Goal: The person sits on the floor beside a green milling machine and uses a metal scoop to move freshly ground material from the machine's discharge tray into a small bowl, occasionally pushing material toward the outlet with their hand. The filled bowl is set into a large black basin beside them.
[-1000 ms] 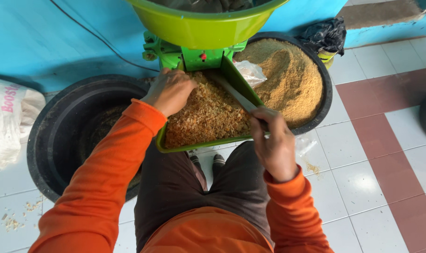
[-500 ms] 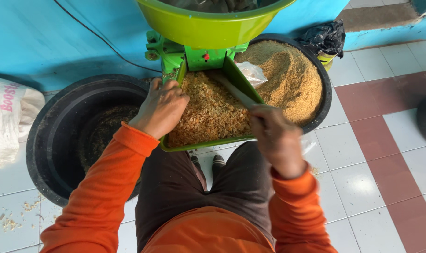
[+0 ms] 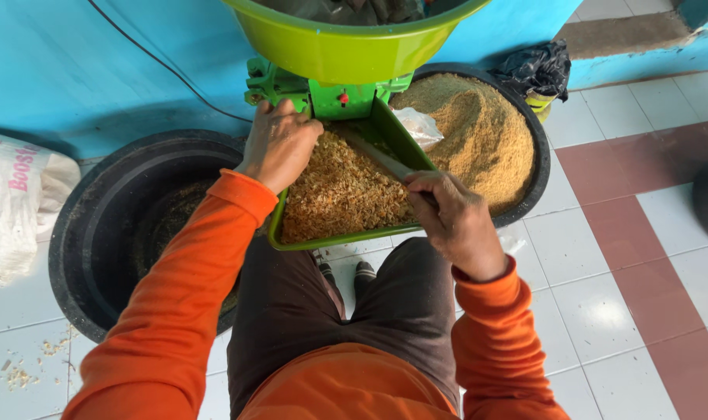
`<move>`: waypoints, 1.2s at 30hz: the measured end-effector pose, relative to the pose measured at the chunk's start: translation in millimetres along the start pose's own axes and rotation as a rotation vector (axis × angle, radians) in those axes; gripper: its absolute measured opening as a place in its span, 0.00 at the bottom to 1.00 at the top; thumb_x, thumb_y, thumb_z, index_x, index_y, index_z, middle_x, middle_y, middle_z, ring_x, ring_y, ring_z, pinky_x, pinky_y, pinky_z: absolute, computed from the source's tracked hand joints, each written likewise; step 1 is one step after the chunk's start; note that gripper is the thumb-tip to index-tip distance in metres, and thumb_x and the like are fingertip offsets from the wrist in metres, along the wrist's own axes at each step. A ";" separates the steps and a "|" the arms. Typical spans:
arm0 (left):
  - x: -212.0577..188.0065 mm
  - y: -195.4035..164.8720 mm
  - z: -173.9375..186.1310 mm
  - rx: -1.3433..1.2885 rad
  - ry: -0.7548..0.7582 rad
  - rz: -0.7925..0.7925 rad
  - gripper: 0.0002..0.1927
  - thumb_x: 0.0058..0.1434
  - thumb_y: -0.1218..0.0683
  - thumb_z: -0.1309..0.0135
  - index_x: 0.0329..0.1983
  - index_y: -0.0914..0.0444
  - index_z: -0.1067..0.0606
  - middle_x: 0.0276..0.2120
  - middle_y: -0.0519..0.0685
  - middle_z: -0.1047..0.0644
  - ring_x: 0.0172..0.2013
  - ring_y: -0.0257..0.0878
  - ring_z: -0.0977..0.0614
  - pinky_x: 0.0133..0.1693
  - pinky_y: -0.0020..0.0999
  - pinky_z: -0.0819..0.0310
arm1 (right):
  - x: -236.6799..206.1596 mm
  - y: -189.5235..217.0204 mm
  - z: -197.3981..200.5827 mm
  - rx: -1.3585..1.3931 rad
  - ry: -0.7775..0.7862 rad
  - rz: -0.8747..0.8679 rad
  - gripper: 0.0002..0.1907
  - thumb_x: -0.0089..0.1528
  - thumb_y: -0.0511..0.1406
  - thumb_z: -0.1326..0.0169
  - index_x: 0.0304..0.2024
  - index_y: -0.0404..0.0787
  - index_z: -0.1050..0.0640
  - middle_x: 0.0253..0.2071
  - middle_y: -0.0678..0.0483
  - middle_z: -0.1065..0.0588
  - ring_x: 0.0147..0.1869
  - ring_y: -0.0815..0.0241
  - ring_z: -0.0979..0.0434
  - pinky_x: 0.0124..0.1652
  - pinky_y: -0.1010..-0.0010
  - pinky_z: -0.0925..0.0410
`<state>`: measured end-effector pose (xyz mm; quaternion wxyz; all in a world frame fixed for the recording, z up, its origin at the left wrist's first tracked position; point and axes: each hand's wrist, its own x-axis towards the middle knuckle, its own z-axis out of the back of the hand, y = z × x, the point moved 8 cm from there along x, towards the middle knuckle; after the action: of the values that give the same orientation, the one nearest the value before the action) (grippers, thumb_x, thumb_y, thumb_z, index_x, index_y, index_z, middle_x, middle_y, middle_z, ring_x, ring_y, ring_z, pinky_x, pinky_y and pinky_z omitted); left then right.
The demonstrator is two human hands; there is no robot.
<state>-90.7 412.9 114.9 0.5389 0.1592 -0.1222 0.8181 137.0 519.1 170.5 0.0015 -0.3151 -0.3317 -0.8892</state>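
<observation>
Head view, centre of frame: green tray (image 3: 332, 239) under a green machine (image 3: 323, 97), heaped with coarse tan flakes (image 3: 342, 190). Left hand (image 3: 278, 144), fingers spread, rests flat on the flakes at the tray's upper left corner. Right hand (image 3: 455, 222) is closed around a flat stick (image 3: 377, 155) lying diagonally across the heap. Judged best worked with shallow strokes, keeping flakes inside the rim. Right of tray: black tub (image 3: 534, 167) of fine golden meal (image 3: 478, 136). Left: near-empty black tub (image 3: 82, 233). Far left: white sack (image 3: 15, 210). Tiled floor (image 3: 603, 311) below.
</observation>
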 end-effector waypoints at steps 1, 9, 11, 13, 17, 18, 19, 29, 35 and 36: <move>3.9 4.1 -6.9 0.039 0.020 0.020 0.08 0.57 0.64 0.43 0.35 0.58 0.17 0.31 0.47 0.18 0.43 0.45 0.23 0.52 0.52 0.35 | 0.7 2.4 -3.3 -0.002 -0.025 0.013 0.07 0.65 0.25 0.43 0.45 0.34 0.25 0.49 0.47 0.20 0.45 0.57 0.16 0.43 0.68 0.22; 46.1 8.0 -54.9 0.051 0.111 0.053 0.08 0.65 0.67 0.47 0.40 0.63 0.20 0.23 0.53 0.20 0.27 0.43 0.20 0.38 0.46 0.25 | -3.3 25.5 2.0 -0.243 -0.150 0.059 0.07 0.64 0.24 0.41 0.45 0.33 0.24 0.47 0.45 0.20 0.45 0.52 0.16 0.43 0.67 0.22; 50.8 1.8 -50.6 0.031 -0.015 -0.010 0.05 0.62 0.65 0.44 0.37 0.64 0.20 0.24 0.55 0.20 0.29 0.48 0.18 0.37 0.47 0.23 | -17.8 29.7 25.6 -0.254 -0.173 -0.013 0.07 0.64 0.25 0.40 0.44 0.33 0.23 0.46 0.47 0.20 0.42 0.56 0.15 0.40 0.70 0.22; 53.5 4.3 -57.2 0.015 0.027 0.003 0.02 0.58 0.63 0.41 0.34 0.65 0.19 0.26 0.57 0.20 0.31 0.52 0.16 0.37 0.48 0.22 | -32.3 34.9 48.4 -0.224 -0.158 -0.089 0.08 0.64 0.24 0.41 0.45 0.33 0.24 0.45 0.47 0.20 0.42 0.57 0.15 0.40 0.73 0.21; 47.2 14.6 -85.4 0.006 0.334 0.093 0.02 0.55 0.61 0.41 0.28 0.65 0.19 0.31 0.61 0.19 0.33 0.57 0.15 0.37 0.50 0.20 | -41.8 41.6 73.9 -0.239 -0.162 -0.166 0.07 0.64 0.24 0.40 0.43 0.34 0.23 0.45 0.48 0.19 0.34 0.61 0.17 0.33 0.75 0.24; 46.4 14.8 -89.2 0.010 0.375 0.091 0.03 0.56 0.61 0.41 0.27 0.65 0.19 0.31 0.61 0.19 0.34 0.58 0.15 0.38 0.51 0.20 | -39.0 40.6 69.4 -0.211 -0.142 -0.154 0.07 0.64 0.24 0.41 0.44 0.33 0.23 0.45 0.48 0.19 0.38 0.60 0.16 0.35 0.74 0.23; 46.5 14.3 -91.4 0.009 0.395 0.086 0.03 0.56 0.61 0.41 0.28 0.65 0.19 0.32 0.61 0.18 0.34 0.57 0.15 0.38 0.51 0.20 | -35.6 38.4 63.5 -0.183 -0.125 -0.142 0.08 0.64 0.23 0.41 0.45 0.33 0.23 0.45 0.48 0.20 0.41 0.58 0.15 0.38 0.74 0.22; 61.2 18.5 -101.4 0.011 0.506 0.119 0.03 0.55 0.60 0.39 0.32 0.63 0.17 0.35 0.59 0.18 0.39 0.58 0.16 0.41 0.50 0.22 | 1.6 7.0 -19.4 -0.195 -0.081 0.036 0.06 0.64 0.27 0.41 0.44 0.33 0.23 0.47 0.47 0.20 0.47 0.48 0.17 0.46 0.63 0.23; 71.0 14.9 -99.4 -0.027 0.438 0.156 0.03 0.55 0.59 0.38 0.33 0.62 0.17 0.36 0.58 0.18 0.38 0.54 0.15 0.39 0.48 0.22 | -28.3 20.9 42.4 -0.183 -0.095 -0.185 0.08 0.63 0.26 0.41 0.45 0.32 0.22 0.47 0.46 0.19 0.39 0.56 0.16 0.37 0.71 0.23; 72.5 12.1 -96.8 -0.064 0.397 0.158 0.03 0.55 0.59 0.38 0.32 0.61 0.17 0.36 0.57 0.17 0.39 0.53 0.15 0.39 0.48 0.22 | -35.3 26.9 53.3 -0.167 -0.096 -0.188 0.07 0.64 0.25 0.41 0.45 0.33 0.22 0.47 0.47 0.19 0.40 0.58 0.15 0.38 0.72 0.22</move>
<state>-141.0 505.3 53.9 0.4914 -0.0325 -0.0516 0.8688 200.7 522.4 197.5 -0.1239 -0.3237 -0.2842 -0.8939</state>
